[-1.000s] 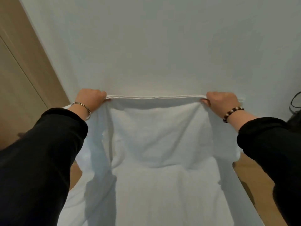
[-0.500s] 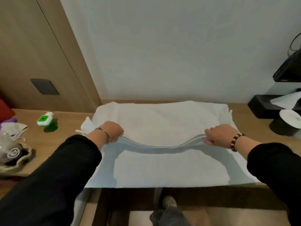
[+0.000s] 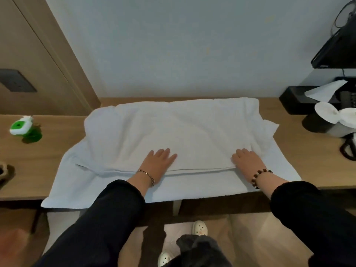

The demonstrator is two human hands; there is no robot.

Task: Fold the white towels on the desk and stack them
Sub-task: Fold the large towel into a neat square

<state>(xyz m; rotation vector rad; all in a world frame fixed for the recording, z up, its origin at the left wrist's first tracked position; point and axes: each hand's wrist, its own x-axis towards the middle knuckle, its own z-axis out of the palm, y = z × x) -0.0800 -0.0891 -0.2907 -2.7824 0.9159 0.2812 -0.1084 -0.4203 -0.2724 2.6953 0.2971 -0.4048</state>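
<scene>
A large white towel [image 3: 185, 132] lies on the wooden desk [image 3: 48, 162], folded over itself so the upper layer's hem runs across the near side. My left hand [image 3: 158, 162] rests flat on the upper layer near the hem's middle, fingers spread. My right hand [image 3: 248, 162] lies flat by the hem's right end, also holding nothing. The lower layer reaches the desk's front edge, and its left corner hangs slightly over it.
A green and white bottle [image 3: 25, 130] stands at the desk's left. Black boxes with paper [image 3: 308, 97], white-lidded cups [image 3: 331, 120] and a cable sit at the right. A wall rises behind the desk, and a wooden panel stands at the left. Shoes show on the floor below.
The towel was held up by its top edge, then brought down and laid over onto itself. Both hands let go of the edge and now press flat on the fold.
</scene>
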